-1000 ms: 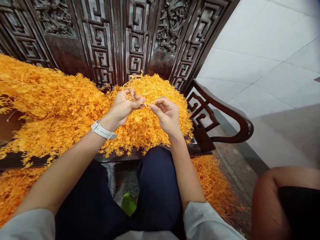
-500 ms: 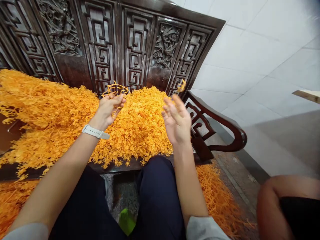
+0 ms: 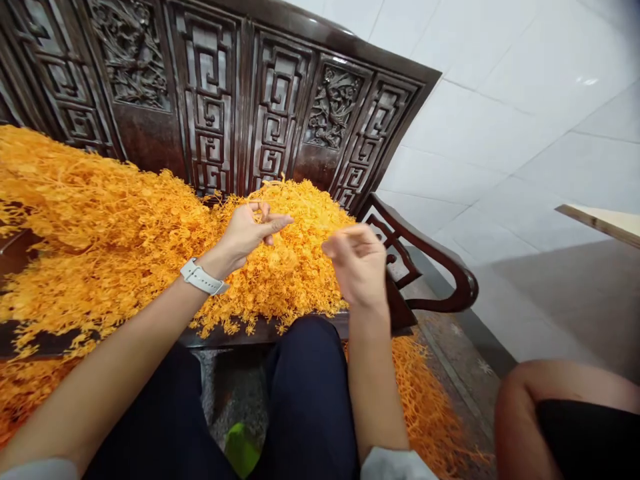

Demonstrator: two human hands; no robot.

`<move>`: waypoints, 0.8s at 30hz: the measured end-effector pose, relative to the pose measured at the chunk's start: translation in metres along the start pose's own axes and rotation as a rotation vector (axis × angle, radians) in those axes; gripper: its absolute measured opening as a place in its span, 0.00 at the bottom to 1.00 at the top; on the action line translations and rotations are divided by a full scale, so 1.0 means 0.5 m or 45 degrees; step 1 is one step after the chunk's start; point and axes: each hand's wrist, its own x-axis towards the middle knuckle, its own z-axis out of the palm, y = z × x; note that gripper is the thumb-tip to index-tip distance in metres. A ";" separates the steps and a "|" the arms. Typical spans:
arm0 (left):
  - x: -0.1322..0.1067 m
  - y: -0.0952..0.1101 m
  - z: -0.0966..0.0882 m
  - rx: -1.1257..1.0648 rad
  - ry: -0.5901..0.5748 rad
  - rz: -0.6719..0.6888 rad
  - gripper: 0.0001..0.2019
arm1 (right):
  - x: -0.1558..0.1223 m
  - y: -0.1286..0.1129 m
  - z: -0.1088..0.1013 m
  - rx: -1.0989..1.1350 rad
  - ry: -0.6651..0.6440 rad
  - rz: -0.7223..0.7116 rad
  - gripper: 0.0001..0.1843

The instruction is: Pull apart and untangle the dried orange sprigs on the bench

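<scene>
While the left hand (image 3: pixel 253 233) and right hand (image 3: pixel 359 261) curl, well apart, any pinch unclear, a light touch should suit the thin yellow-orange strands (image 3: pixel 295 280) heaped at twelve o'clock on the dark-wood tabletop (image 3: pixel 220 341).

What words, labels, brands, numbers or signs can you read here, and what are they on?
None that I can read.
The carved bench back shows only patterns.
The watch strap shows holes, no legible lettering.
I see no writing on the orange pile or wall.
</scene>
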 end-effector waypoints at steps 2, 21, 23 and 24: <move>0.006 0.007 -0.019 -0.029 0.036 0.002 0.29 | -0.001 -0.018 -0.028 1.004 -0.152 -0.078 0.11; 0.011 -0.008 -0.002 -0.033 0.005 -0.059 0.23 | 0.006 0.094 0.025 -0.643 -0.126 0.261 0.23; 0.007 -0.015 -0.003 -0.060 -0.010 -0.139 0.24 | 0.012 0.097 0.018 -0.641 0.089 0.163 0.22; 0.003 -0.019 -0.002 -0.075 -0.031 -0.194 0.25 | 0.015 0.098 0.015 -0.643 0.164 0.125 0.22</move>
